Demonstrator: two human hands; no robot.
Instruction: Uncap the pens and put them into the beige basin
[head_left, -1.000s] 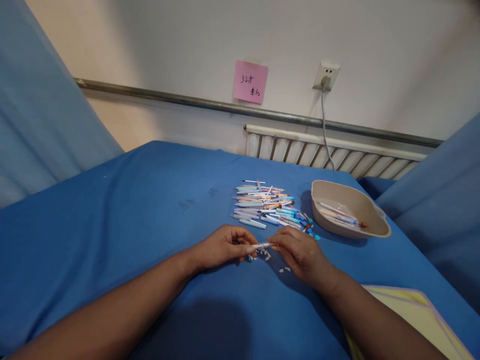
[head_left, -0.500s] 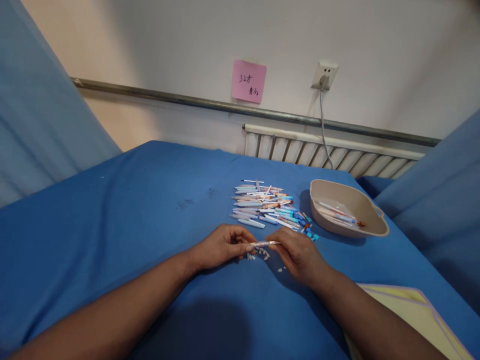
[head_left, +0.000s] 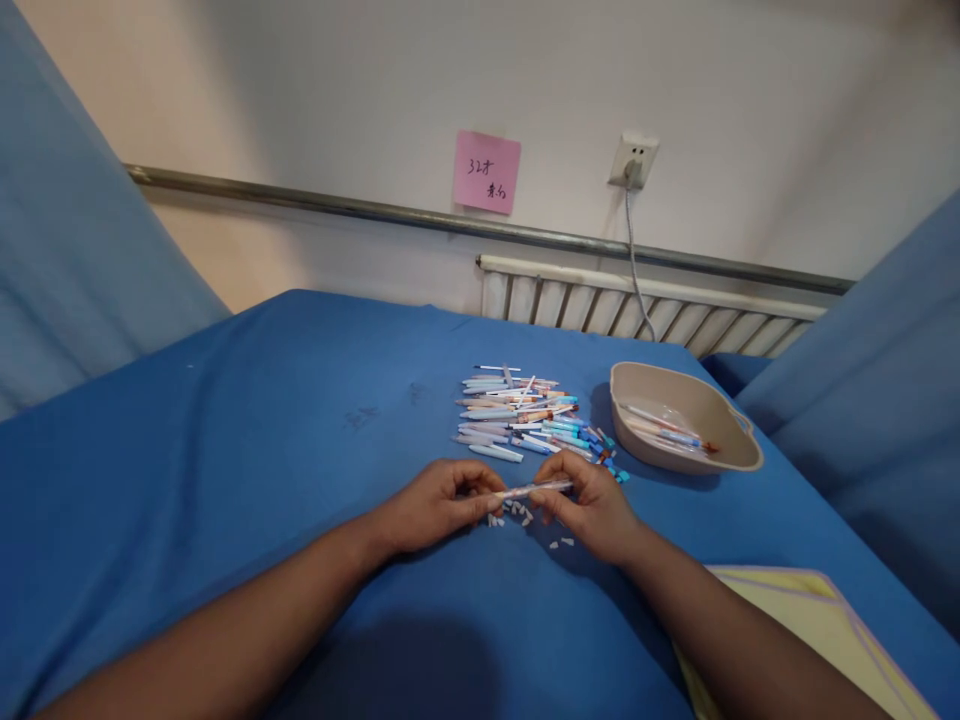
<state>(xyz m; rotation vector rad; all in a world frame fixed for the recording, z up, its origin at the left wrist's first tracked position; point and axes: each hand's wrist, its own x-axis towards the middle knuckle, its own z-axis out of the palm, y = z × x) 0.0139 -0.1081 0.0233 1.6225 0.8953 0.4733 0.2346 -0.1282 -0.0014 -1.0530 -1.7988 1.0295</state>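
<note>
Between both hands I hold a slim, pale pen (head_left: 517, 493), lying nearly level just above the blue cloth. My left hand (head_left: 439, 507) pinches its left end between thumb and fingers. Its right part is gripped by my right hand (head_left: 589, 508), thumb against the near side. Small white pieces (head_left: 517, 510) are scattered on the cloth below the pen, and a couple more lie nearer my right wrist. Just beyond my hands spreads a pile of pens and pen parts (head_left: 495, 413) in white, blue, orange and brown.
A beige plastic basket (head_left: 739, 460) with a few pens inside stands to the right of the pile. Yellow sheets (head_left: 795, 610) lie at the lower right. Behind the blue-covered table (head_left: 262, 400) are a radiator (head_left: 585, 300), a metal rail and a plugged-in cord.
My right hand has shifted along the pen and turned, its thumb now showing against the pen. The left hand keeps its pinch. The whole view has shifted slightly.
</note>
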